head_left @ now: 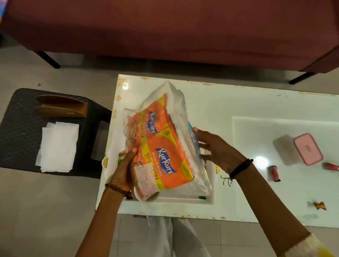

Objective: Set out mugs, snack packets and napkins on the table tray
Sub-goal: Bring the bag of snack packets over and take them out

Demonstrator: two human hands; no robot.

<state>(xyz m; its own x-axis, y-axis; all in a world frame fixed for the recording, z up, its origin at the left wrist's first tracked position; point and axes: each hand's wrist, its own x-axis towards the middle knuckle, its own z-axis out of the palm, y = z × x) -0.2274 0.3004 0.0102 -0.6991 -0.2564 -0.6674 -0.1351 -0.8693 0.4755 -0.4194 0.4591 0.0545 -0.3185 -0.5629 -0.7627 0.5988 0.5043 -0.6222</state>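
Observation:
A clear plastic bag of orange Kurkure snack packets [161, 147] is held above the white tray [179, 201] at the left end of the white table [241, 106]. My left hand [126, 168] grips the bag's lower left edge. My right hand [215, 148] presses flat against its right side, fingers spread. White napkins [58, 147] lie on a black stool [17, 133] left of the table, in front of a brown wooden napkin holder [62, 107]. The bag hides most of the tray. No mugs are visible.
A pink lidded box [307, 148] stands on the right part of the table. Two red wrappers [275, 172] [335, 167] and an orange wrapper [319, 205] lie near it. A maroon sofa [161, 28] runs behind the table.

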